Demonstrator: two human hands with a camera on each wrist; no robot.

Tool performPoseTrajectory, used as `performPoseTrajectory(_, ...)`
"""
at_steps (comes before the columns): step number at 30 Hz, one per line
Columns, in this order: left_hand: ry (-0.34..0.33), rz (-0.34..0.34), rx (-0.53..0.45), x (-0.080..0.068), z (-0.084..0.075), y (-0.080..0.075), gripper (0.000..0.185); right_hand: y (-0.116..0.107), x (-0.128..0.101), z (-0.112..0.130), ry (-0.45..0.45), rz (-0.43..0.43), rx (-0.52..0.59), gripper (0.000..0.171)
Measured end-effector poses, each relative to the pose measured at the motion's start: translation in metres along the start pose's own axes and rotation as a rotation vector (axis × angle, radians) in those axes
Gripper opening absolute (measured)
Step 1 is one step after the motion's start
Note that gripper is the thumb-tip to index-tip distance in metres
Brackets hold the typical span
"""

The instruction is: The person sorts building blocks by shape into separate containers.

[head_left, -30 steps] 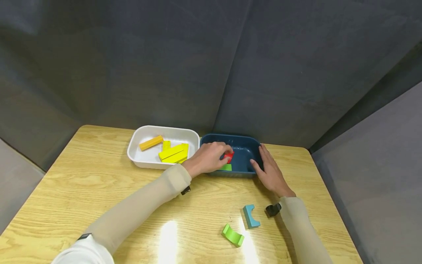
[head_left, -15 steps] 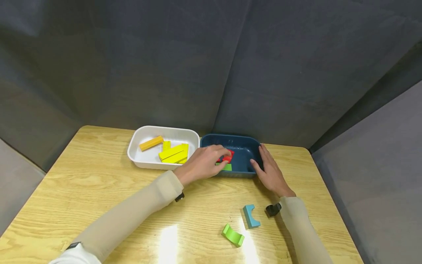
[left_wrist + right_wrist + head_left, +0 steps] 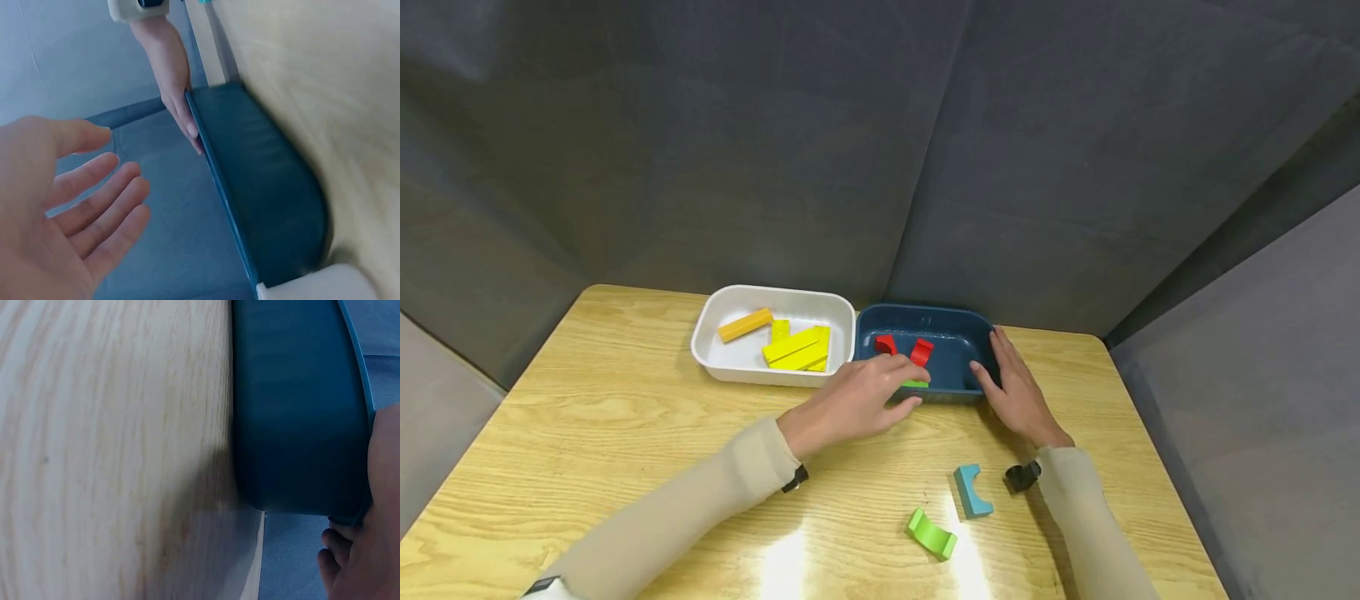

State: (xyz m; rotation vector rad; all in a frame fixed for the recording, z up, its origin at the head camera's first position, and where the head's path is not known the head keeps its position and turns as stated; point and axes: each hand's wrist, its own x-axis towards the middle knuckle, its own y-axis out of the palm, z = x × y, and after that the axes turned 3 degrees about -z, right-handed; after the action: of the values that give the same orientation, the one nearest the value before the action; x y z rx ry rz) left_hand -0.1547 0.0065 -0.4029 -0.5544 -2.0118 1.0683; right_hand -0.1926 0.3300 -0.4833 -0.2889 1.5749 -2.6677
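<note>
My left hand (image 3: pixel 867 398) hovers over the near rim of a dark blue bin (image 3: pixel 966 389). Its fingers are loosely spread and hold nothing, as the left wrist view shows. Inside the bin lie two red arched blocks, one at left (image 3: pixel 886 344) and one near the middle (image 3: pixel 922 352). A green block (image 3: pixel 916 384) is partly hidden under my left fingers. At the bin's right end, my right hand (image 3: pixel 1018 396) holds the wall, thumb on the inner side and fingers along the outside. In the right wrist view the fingertips show past the bin's end.
Touching the bin's left side is a white bin (image 3: pixel 730 372) with yellow blocks (image 3: pixel 797 347) and an orange block (image 3: pixel 745 325). Nearer on the wooden table (image 3: pixel 647 400) lie a blue arched block (image 3: pixel 973 492) and a green curved block (image 3: pixel 931 534). Dark cloth (image 3: pixel 775 167) hangs behind.
My left hand has left the red blocks and drawn back toward the near rim, uncovering both. The right hand and the bins stay put.
</note>
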Motion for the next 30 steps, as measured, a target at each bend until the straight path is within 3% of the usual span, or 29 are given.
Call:
performPoseTrajectory(7, 0.044, 0.040, -0.049, -0.016, -0.014, 0.011, 0.036, 0.001, 0.000, 0.001, 0.007, -0.003, -0.001, 0.083)
performPoseTrajectory(16, 0.035, 0.122, -0.129, -0.033, -0.031, 0.023, 0.035, 0.001, 0.000, 0.000, -0.004, -0.013, 0.003, 0.083)
performPoseTrajectory(30, 0.109, 0.265, -0.162, -0.054, -0.048, 0.043, 0.043, 0.001, 0.001, -0.001, -0.001, -0.003, 0.004, 0.084)
